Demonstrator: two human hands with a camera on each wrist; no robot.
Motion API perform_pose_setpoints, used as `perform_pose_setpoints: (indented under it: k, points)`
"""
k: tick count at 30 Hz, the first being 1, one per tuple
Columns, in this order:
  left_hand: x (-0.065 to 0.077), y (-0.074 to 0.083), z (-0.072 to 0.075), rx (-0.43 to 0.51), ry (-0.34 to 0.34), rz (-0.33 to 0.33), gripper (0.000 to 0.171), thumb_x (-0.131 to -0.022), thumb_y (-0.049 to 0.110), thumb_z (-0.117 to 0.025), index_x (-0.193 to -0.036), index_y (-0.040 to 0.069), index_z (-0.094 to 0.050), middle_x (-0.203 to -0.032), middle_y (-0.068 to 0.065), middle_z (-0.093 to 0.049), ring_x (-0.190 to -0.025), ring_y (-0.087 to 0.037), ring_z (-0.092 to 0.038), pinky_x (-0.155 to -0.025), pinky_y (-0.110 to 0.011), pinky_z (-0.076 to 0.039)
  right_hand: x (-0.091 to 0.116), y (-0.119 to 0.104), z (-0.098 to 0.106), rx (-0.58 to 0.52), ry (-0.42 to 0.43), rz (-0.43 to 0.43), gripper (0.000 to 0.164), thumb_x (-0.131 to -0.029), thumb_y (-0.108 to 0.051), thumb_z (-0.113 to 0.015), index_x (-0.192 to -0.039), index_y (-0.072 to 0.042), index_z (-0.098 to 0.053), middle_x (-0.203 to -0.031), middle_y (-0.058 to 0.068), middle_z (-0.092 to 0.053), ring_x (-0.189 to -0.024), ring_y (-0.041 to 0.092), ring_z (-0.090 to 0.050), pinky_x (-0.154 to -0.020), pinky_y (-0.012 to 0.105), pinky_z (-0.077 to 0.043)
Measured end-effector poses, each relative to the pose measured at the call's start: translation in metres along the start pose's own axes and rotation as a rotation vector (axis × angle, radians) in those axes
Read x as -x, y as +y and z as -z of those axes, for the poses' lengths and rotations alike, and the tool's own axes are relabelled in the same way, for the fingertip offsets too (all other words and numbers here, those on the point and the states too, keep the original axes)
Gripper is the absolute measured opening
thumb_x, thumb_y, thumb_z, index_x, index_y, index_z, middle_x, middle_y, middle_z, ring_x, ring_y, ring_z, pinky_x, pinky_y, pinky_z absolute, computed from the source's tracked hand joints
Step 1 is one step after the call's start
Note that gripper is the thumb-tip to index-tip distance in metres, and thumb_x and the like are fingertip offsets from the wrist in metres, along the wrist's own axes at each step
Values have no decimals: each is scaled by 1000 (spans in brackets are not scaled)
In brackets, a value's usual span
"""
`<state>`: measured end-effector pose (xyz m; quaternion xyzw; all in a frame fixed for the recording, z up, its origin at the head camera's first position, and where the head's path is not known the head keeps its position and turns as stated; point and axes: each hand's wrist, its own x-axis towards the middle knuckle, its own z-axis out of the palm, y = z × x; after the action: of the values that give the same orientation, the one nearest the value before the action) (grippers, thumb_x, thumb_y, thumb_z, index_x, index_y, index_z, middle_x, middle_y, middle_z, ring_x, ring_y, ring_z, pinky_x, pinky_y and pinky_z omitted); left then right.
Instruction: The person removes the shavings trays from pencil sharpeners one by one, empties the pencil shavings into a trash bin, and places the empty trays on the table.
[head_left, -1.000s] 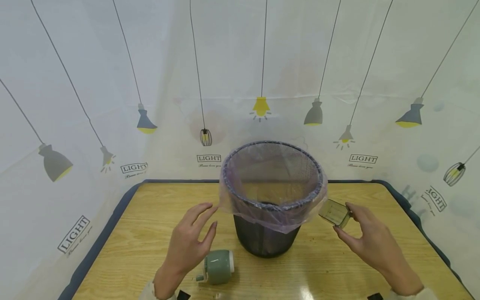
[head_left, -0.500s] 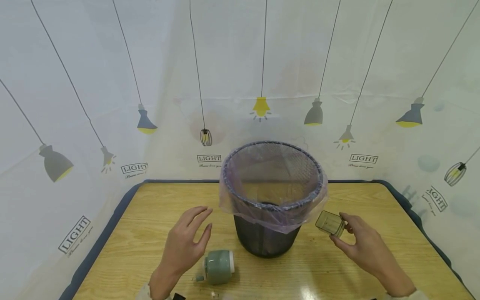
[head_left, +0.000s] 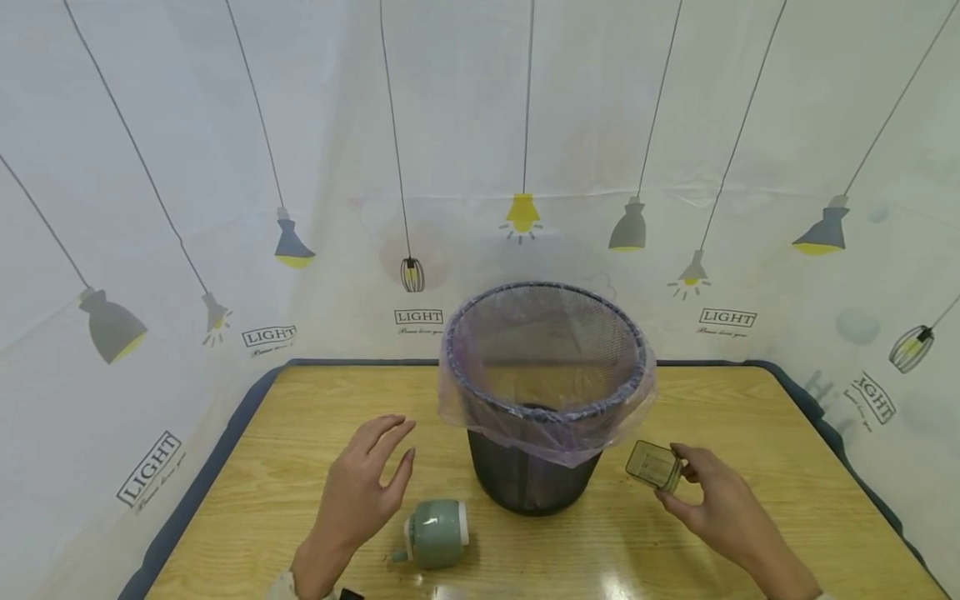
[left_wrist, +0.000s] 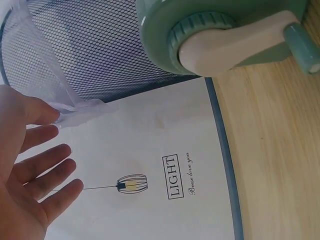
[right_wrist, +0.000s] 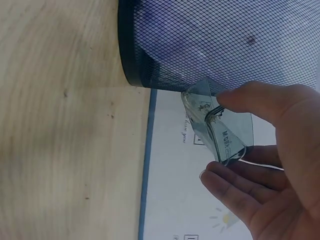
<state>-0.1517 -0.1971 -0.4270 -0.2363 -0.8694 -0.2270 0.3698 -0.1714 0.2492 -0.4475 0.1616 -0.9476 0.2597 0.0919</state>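
My right hand [head_left: 727, 512] pinches a small see-through shavings drawer [head_left: 652, 464] between thumb and fingers, to the right of a black mesh wastebasket [head_left: 528, 483]. In the right wrist view some crumbs and printed letters show on the drawer [right_wrist: 227, 135]. My left hand [head_left: 358, 483] hovers left of the basket with its fingers spread and slightly bent, holding nothing. Near it, a green crank pencil sharpener [head_left: 437, 533] lies on the table; its pale crank arm [left_wrist: 235, 42] with a green knob shows large in the left wrist view.
A thin purple bag [head_left: 570, 446] lines the basket and folds over its rim. Behind the wooden table [head_left: 330, 392], with its dark blue edging, hangs a pale sheet [head_left: 465, 125] printed with lamps. A few dark specks lie on the tabletop.
My right hand has drawn the drawer down and slightly left, away from the basket's rim toward me. The left hand has shifted a little left and back. Sharpener and basket have stayed put.
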Motion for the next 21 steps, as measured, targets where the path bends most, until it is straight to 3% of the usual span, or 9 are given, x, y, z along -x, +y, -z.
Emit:
perform_pose_setpoints:
  k: [10, 21]
  points:
    - [8, -7, 2, -50, 8, 0, 37, -78, 4, -77, -115, 2, -70, -113, -12, -68, -104, -30, -66, -80, -43, -59, 3, 5, -12, -45, -102, -93, 68, -80, -20, -82, -132, 11, -51, -117, 24, -63, -94, 36, -67, -74, 50, -57]
    - [15, -13, 2, -80, -1, 15, 38, -78, 4, -78, -115, 4, -70, -111, -11, -68, -102, -29, -66, -76, -42, -59, 6, 10, -23, -86, -160, -132, 69, -81, -23, -82, -133, 11, -51, -115, 22, -66, -95, 34, -67, -78, 49, -58]
